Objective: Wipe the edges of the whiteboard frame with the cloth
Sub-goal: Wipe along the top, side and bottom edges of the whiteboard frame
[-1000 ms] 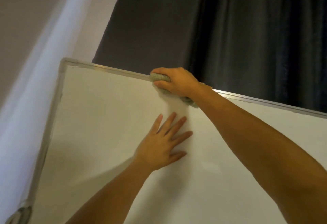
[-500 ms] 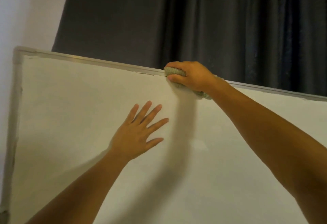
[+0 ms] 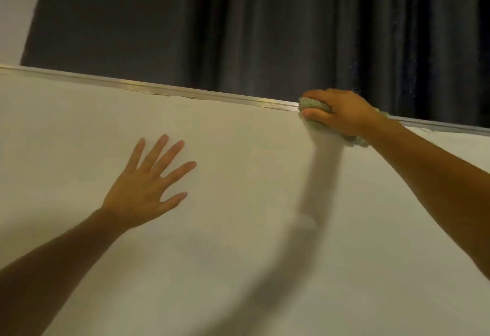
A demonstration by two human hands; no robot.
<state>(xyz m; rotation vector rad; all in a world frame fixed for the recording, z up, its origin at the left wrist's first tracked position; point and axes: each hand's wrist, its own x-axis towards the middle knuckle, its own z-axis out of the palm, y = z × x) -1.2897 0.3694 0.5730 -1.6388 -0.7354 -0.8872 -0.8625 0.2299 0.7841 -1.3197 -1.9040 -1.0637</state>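
1. The left forearm reaches up from the lower left; the left hand (image 3: 144, 189) lies flat on the whiteboard (image 3: 238, 229), palm down, fingers spread wide, holding nothing.
2. The white surface bears no writing, label or brand that can be read. A soft shadow of the right arm runs across it below the right hand.
3. The right arm comes in from the right edge. The right hand (image 3: 342, 112) is curled tight around a bunched grey-green cloth (image 3: 313, 104), thumb under it, fingers over the top.
4. The cloth is pressed against the top edge of the metal frame (image 3: 185, 91), right of its middle; a loose end shows under the wrist.
5. Behind the board hangs a dark pleated curtain (image 3: 265, 25); a pale wall (image 3: 16, 4) shows at the upper left.
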